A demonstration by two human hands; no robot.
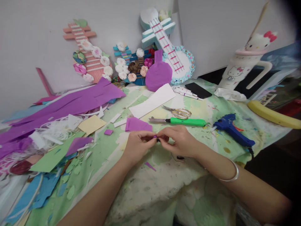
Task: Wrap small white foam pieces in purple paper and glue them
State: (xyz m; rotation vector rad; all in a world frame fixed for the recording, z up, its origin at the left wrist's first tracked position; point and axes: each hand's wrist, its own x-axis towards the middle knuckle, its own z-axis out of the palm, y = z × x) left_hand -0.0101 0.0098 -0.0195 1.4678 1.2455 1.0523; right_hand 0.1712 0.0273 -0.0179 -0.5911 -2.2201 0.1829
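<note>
I have the left hand (137, 143) and the right hand (182, 141) meeting over the near part of the table, thumb and fingertips of each pinching a small purple piece (155, 136) between them; its exact shape is too hidden for me to tell. As I judge it, this piece is still being shaped and is joined to nothing yet. The plain purple guitar shape (158, 75) behind looks covered but bare of strings and flowers, while the white guitar (168, 51) and pink guitar (88, 56) beside it carry both strings and trim, so I take its decorating as left to do. A cut purple scrap (138, 125) lies just beyond my fingers, near the green-handled knife (187, 121) and the scissors (180, 113). To the right I see a blue glue gun (232, 128) on the stained green tablecloth (202, 141); on the left, purple sheets (70, 100) spread above a litter of offcuts. A pale wall (117, 15) closes the room behind, with a lidded cup (241, 67) at the far right.
</note>
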